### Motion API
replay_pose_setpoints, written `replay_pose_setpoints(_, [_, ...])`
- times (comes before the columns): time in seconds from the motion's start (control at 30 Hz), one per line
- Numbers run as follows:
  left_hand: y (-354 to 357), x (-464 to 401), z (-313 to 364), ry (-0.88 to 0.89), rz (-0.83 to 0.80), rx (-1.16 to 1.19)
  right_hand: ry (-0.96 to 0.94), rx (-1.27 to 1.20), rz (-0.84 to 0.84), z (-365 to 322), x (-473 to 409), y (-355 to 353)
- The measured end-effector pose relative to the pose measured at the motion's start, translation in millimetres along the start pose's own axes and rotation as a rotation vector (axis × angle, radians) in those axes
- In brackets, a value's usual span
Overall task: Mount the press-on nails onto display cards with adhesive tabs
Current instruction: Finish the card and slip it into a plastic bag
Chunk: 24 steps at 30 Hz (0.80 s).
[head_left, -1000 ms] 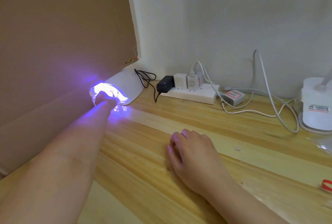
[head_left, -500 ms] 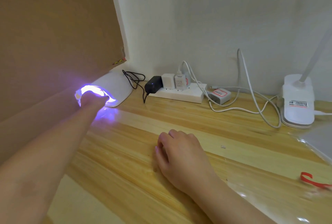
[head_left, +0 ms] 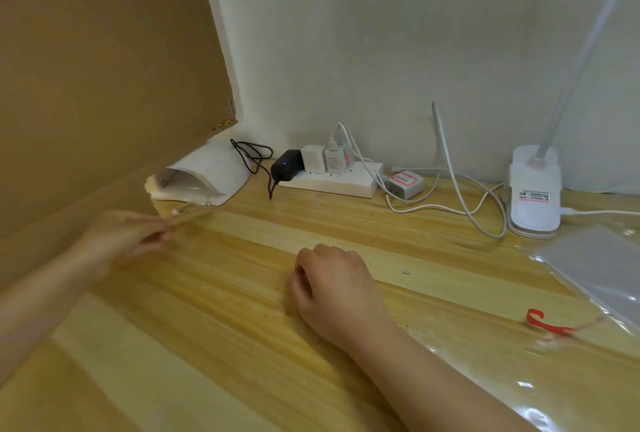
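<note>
My left hand (head_left: 128,235) pinches one end of a thin clear display card (head_left: 192,213), blurred, which slants up toward a white nail lamp (head_left: 211,175). Small nail pieces seem to sit on the card near its far end; they are too blurred to make out. The lamp stands unlit at the back left, its mouth facing me. My right hand (head_left: 334,287) rests on the wooden table (head_left: 214,310) at the centre, fingers loosely curled under, holding nothing that I can see.
A brown cardboard panel (head_left: 104,85) walls off the left. Along the back wall lie a white power strip (head_left: 332,180) with chargers and cables, and a white desk lamp base (head_left: 535,192). Clear plastic sheeting (head_left: 595,268) and a red strip (head_left: 545,324) lie at the right.
My left hand has drawn back out of the lamp toward me with the card. The violet light has gone out. The right hand has stayed where it was.
</note>
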<state>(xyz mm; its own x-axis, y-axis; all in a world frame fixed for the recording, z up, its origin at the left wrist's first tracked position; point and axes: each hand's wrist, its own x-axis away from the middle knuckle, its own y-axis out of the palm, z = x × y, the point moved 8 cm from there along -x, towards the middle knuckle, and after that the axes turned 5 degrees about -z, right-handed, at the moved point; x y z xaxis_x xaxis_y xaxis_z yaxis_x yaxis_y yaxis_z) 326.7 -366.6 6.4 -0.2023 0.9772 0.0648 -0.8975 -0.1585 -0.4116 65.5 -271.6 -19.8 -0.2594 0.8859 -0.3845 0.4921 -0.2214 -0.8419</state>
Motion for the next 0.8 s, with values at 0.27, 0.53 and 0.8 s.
replay_pose_setpoints(0.27, [27.7,75.7,1.8,0.133,-0.101,-0.022,0.176,-0.375,0.098,26.9,10.7,-22.8])
replay_pose_setpoints(0.53, [86.2,129.9,29.4,0.317,-0.493,-0.121,0.155,-0.368,-0.195,42.6,24.5,-32.5])
replay_pose_setpoints(0.8, [116.8,147.2,40.6,0.47,-0.685,-0.245,0.069,-0.483,-0.358,38.9,52.2,-47.5])
